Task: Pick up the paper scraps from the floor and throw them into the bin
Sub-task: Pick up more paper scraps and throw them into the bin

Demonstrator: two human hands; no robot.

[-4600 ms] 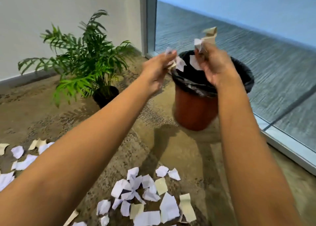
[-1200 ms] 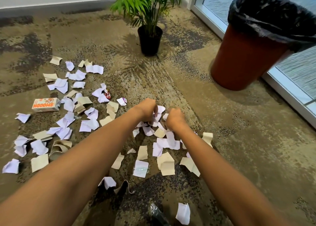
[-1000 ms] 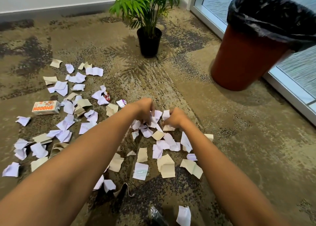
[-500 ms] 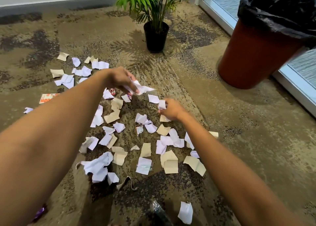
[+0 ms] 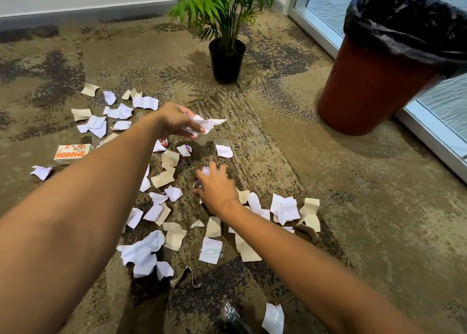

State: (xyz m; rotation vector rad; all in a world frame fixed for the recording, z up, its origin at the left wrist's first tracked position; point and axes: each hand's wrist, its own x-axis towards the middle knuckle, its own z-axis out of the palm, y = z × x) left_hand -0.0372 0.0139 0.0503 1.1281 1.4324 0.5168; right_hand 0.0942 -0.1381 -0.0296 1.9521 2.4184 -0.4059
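fingers: left hand [image 5: 177,120] pinches a white paper wad [image 5: 206,125], held up to free the floor | right hand [image 5: 214,188] spread flat over floor scraps [image 5: 283,208], likely raking them together | bin [image 5: 379,80] stands well apart, right | many scraps remain

scraps: white and tan paper scraps [image 5: 174,237], torn, crumpled, scattered flat over patterned carpet floor [image 5: 366,220] | held: white crumpled wad [image 5: 206,125] pinched in my left hand [image 5: 177,121], off the floor | my right hand [image 5: 214,189] spread on scraps mid-pile | bin [image 5: 379,80]: terracotta, black liner, upright, far right by the glass, well apart from scraps
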